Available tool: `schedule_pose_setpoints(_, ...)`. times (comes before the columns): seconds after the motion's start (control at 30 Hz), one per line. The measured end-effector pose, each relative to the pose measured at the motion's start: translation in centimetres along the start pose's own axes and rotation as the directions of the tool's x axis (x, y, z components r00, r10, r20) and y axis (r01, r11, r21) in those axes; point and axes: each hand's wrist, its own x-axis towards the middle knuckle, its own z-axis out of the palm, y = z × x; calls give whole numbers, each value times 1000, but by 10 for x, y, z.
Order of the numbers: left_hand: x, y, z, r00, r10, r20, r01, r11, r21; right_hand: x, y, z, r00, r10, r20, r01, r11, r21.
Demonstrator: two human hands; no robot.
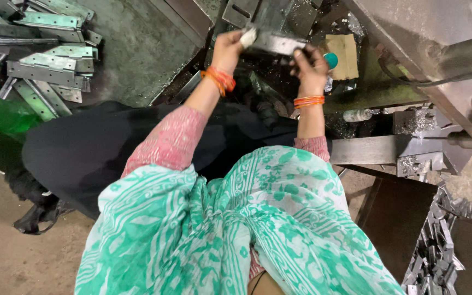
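The person holds a flat grey metal plate (277,41) up near twelve o'clock of the view, one end in each hand. The left hand (228,48) has its grip closed on the plate's left end, with a pale scrap of cloth or padding (247,37) pinched between fingers and metal. The right hand (310,64) has its grip closed on the right end, fingers curled over the edge.

The plate looks stiff and fairly heavy for its size, being sheet steel; it will not bend in the hands. Its cut edges and corners are probably sharp and its face may be oily, so taking it at the two short ends, as now, with padding under the fingers, seems the safest hold.

No true container shows clearly. At ten o'clock a loose stack of similar hinge-like metal pieces (50,63) lies on a grey counter (137,49). At four o'clock a heap of small metal offcuts (438,251) lies beside a dark sheet (397,218); whether a bin holds them cannot be told. A piece of cardboard (344,54) sits at one o'clock, just beyond the right hand.
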Motion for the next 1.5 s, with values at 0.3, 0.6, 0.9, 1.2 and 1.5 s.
schedule_pose_setpoints(0.3,44,44,3,882,435,180,-303,231,925,14,-19,9,646,-714,272,697,405,-592)
schedule_pose_setpoints(0.6,-8,13,-17,901,329,281,-345,156,925,-1,11,49,470,-459,754,783,-179,-596)
schedule_pose_setpoints(0.9,-19,-15,2,900,155,408,-407,-44,912,-12,20,28,719,-311,621,688,192,-700)
schedule_pose_setpoints(1.2,11,-13,6,896,-34,442,-429,-322,844,-81,46,5,876,15,481,458,280,-843)
schedule_pose_setpoints(1.5,4,-1,8,888,1,459,-435,-315,844,-152,108,21,962,45,269,239,339,-910)
